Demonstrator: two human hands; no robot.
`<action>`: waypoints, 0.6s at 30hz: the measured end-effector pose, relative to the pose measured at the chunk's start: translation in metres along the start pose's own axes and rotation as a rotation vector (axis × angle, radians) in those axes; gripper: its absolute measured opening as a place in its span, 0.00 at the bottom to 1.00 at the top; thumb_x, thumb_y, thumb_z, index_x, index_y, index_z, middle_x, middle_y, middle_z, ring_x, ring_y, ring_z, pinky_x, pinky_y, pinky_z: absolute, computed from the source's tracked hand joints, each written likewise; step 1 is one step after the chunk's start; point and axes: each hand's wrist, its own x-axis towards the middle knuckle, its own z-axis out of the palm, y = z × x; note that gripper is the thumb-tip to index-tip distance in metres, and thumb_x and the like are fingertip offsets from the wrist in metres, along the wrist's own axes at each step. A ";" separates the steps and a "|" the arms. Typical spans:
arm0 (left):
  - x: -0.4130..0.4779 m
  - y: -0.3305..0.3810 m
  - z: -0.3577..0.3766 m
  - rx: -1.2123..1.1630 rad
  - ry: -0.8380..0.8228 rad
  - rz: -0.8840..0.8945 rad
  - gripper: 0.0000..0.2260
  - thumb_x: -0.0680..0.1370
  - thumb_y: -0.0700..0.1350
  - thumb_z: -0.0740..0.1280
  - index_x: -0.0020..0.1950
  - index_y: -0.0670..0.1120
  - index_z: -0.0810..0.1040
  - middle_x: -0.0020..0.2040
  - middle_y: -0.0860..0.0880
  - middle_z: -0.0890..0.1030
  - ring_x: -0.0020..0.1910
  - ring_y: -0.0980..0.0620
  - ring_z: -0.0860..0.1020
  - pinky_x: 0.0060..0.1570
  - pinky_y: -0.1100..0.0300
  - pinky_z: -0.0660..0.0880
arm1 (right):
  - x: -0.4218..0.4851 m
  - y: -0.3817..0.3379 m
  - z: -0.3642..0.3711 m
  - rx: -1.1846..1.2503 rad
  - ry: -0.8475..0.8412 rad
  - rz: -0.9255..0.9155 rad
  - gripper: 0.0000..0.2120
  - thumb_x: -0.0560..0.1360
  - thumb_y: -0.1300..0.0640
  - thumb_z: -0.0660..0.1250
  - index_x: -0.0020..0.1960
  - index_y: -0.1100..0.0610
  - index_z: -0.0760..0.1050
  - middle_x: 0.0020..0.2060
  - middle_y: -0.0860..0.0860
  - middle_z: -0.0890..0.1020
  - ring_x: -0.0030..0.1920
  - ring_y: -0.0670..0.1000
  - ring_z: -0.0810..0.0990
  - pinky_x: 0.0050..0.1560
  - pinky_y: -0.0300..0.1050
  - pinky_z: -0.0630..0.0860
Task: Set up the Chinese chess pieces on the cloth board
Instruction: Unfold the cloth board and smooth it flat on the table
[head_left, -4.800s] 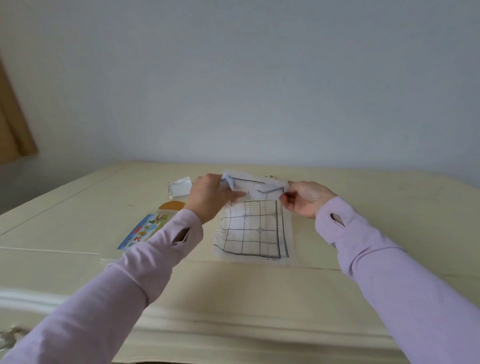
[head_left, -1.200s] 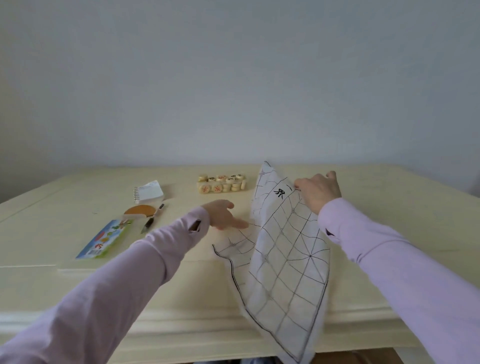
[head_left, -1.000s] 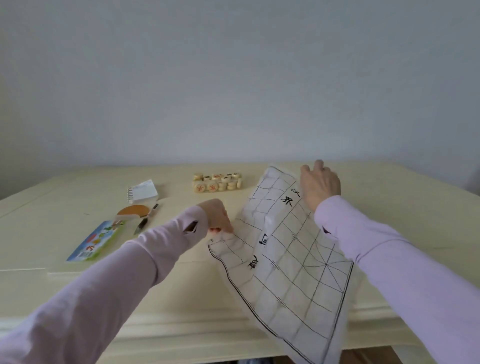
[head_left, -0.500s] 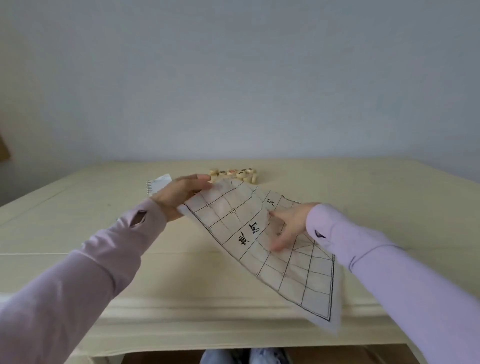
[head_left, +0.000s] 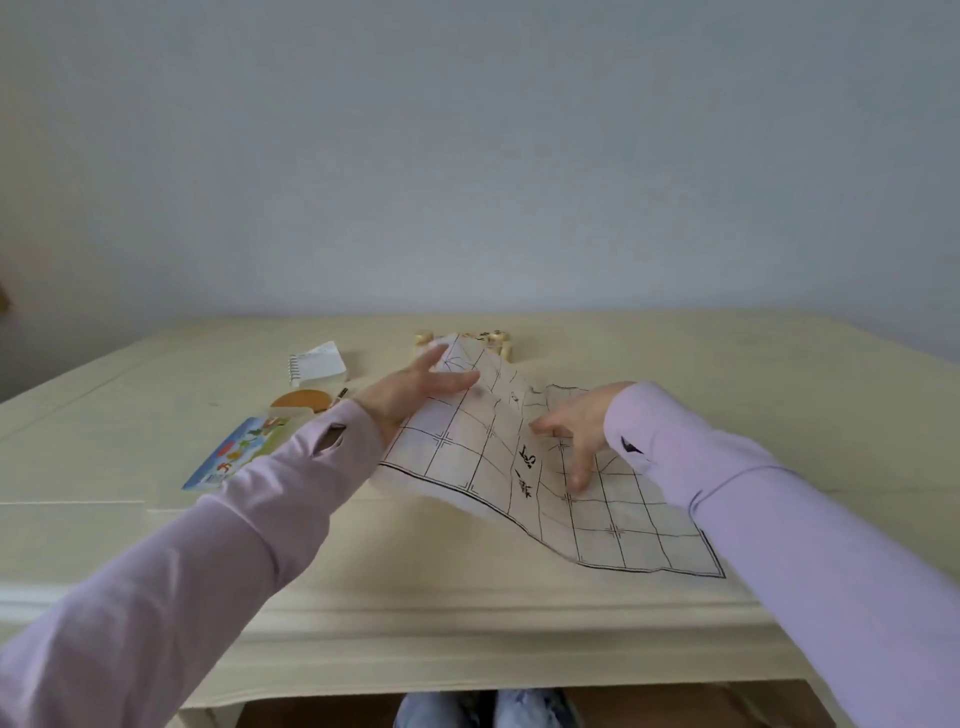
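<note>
The white cloth board (head_left: 519, 467) with a black grid lies crumpled and wavy on the cream table (head_left: 779, 405), slanting from far left to near right, its left part raised off the surface. My left hand (head_left: 415, 395) reaches over the cloth's far left edge with straight fingers touching it. My right hand (head_left: 571, 431) presses spread fingers on the middle of the cloth. Several pale round chess pieces (head_left: 496, 338) sit in a cluster just behind the cloth's far corner, partly hidden by it.
Left of the cloth lie a white spiral notepad (head_left: 317, 364), an orange round object (head_left: 301, 400), a dark pen (head_left: 343, 392) and a colourful booklet (head_left: 234, 452). The table's front edge (head_left: 467, 613) runs close below the cloth's near corner.
The cloth has gone from folded to spread out and turned flatter on the table. My right hand has stayed on its middle while my left hand shifted over its far left edge.
</note>
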 end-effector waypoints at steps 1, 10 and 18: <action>0.003 0.003 -0.005 0.010 0.038 0.060 0.29 0.71 0.38 0.70 0.69 0.54 0.67 0.53 0.42 0.81 0.39 0.46 0.83 0.35 0.57 0.80 | -0.001 0.002 0.001 0.019 -0.009 -0.009 0.43 0.68 0.46 0.73 0.75 0.40 0.53 0.74 0.46 0.62 0.72 0.51 0.62 0.70 0.50 0.63; -0.020 0.018 -0.079 0.863 0.451 -0.024 0.26 0.68 0.34 0.72 0.64 0.50 0.75 0.52 0.45 0.76 0.40 0.46 0.75 0.37 0.63 0.72 | 0.015 0.004 0.016 0.195 0.003 0.001 0.53 0.62 0.30 0.69 0.76 0.40 0.41 0.76 0.42 0.50 0.76 0.49 0.51 0.75 0.51 0.53; -0.033 0.034 0.006 1.386 0.297 0.315 0.21 0.80 0.46 0.59 0.73 0.45 0.64 0.72 0.43 0.65 0.72 0.46 0.62 0.68 0.59 0.59 | 0.030 -0.005 0.014 0.248 0.018 -0.027 0.41 0.71 0.28 0.55 0.77 0.43 0.45 0.76 0.44 0.53 0.76 0.48 0.51 0.76 0.50 0.49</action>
